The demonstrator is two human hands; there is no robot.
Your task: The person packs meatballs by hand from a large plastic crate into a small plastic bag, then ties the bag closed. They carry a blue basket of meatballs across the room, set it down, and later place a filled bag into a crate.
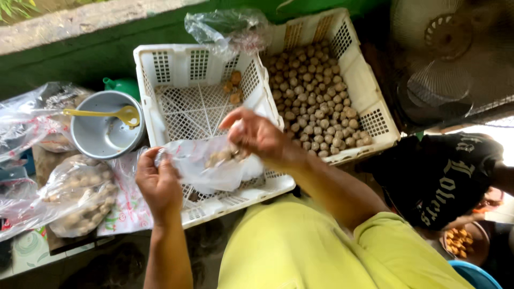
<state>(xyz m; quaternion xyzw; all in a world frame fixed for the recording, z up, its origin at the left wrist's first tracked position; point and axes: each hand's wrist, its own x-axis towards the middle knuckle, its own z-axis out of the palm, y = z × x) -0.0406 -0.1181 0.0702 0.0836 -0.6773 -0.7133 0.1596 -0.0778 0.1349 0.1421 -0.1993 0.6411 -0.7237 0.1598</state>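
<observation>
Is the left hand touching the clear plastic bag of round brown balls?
Touching. The head view shows the left hand pinching the clear plastic bag at its gathered edge.

Both bare forearms reach forward from yellow sleeves. The left hand [159,184] is curled, fingers pinched together at its top. The right hand [257,134], higher and just beside it, arches palm-down with fingers bunched

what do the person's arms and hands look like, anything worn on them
Both forearms are bare. The left hand and right hand wear no gloves; no ring or watch shows. A short yellow-green shirt sleeve covers the right upper arm.
</observation>
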